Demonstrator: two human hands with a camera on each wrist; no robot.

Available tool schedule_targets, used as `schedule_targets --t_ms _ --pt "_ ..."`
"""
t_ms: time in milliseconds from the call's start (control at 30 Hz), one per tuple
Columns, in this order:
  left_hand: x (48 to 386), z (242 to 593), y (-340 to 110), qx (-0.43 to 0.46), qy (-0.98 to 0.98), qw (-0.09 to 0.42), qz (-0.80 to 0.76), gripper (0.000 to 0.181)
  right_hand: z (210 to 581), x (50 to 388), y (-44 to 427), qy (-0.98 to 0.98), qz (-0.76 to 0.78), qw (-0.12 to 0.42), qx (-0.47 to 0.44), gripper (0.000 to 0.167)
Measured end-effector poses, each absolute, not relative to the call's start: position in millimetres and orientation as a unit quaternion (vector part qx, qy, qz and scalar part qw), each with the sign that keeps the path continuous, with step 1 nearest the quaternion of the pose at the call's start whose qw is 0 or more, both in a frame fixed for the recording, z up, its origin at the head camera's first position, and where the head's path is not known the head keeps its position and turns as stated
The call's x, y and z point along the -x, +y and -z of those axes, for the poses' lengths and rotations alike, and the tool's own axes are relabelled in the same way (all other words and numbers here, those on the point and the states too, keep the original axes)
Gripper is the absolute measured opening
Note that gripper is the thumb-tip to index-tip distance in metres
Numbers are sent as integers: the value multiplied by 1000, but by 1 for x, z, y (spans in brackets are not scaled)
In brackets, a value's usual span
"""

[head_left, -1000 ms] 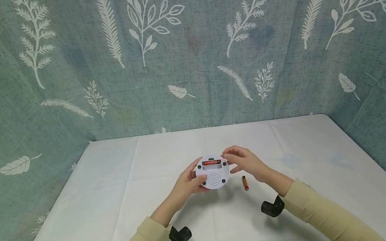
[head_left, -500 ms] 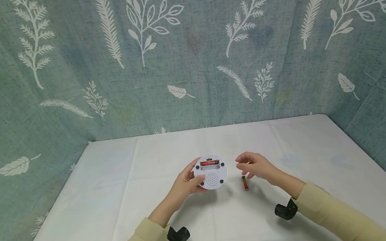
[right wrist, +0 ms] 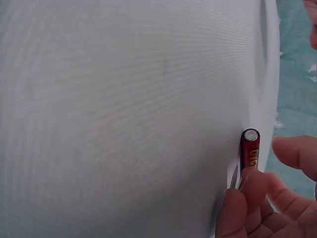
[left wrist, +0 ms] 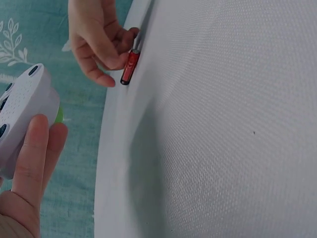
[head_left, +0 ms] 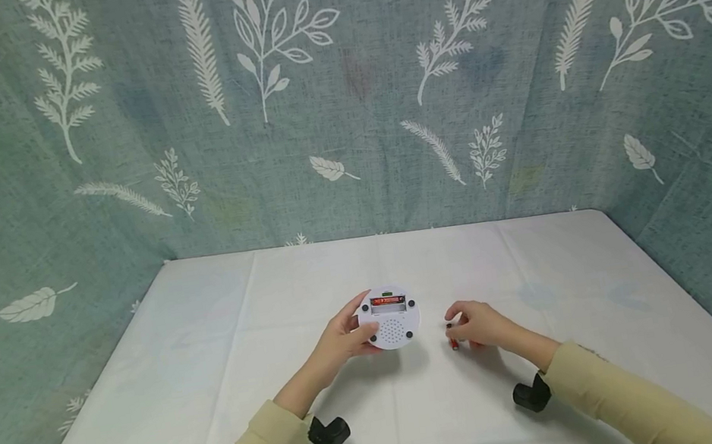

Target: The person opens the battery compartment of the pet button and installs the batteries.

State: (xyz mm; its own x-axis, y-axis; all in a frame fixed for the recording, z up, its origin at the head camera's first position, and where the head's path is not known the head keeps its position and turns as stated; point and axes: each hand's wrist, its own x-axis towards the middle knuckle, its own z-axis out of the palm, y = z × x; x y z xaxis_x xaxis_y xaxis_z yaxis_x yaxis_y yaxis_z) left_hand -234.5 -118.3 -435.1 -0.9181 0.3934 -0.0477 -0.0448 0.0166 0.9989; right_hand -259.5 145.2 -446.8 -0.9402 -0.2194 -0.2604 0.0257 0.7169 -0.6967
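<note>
A round white device (head_left: 391, 330) with dark feet, a dotted grille and an open battery slot is held up by my left hand (head_left: 349, 342), thumb on its face and fingers behind. One red battery (head_left: 387, 300) lies in the slot's upper part; the lower part shows bare. On the table, a second red battery (head_left: 454, 344) lies under the fingers of my right hand (head_left: 482, 324). The right wrist view shows fingertips touching this battery (right wrist: 249, 148) along its side; whether they pinch it firmly is unclear.
A white cloth covers the table (head_left: 309, 275). Behind it and at both sides hangs a green curtain (head_left: 363, 175) with white leaf prints. Black wrist cameras (head_left: 330, 435) sit below both hands.
My right hand has moved away from the device, to the right and down to the loose battery. My left hand and the device have shifted only slightly left.
</note>
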Motion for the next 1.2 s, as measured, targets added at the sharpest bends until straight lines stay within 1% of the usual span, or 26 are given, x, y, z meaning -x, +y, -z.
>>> schedule_targets --t_ms 267,633,733,967,1100,1200 --pt "234 436 -119 -127 697 158 -688 61 449 257 142 929 329 156 69 30" --pt "235 435 -120 -124 703 155 -683 61 451 253 138 942 288 136 103 26" --pt "235 436 -121 -128 703 155 -682 61 450 252 138 944 278 136 113 28" --pt "235 436 -121 -127 705 156 -680 61 444 255 143 935 300 139 127 34" --pt "235 436 -121 -130 705 156 -680 61 440 256 145 928 319 127 143 32" --pt "236 437 -121 -130 704 155 -681 61 438 257 147 924 323 110 175 31"
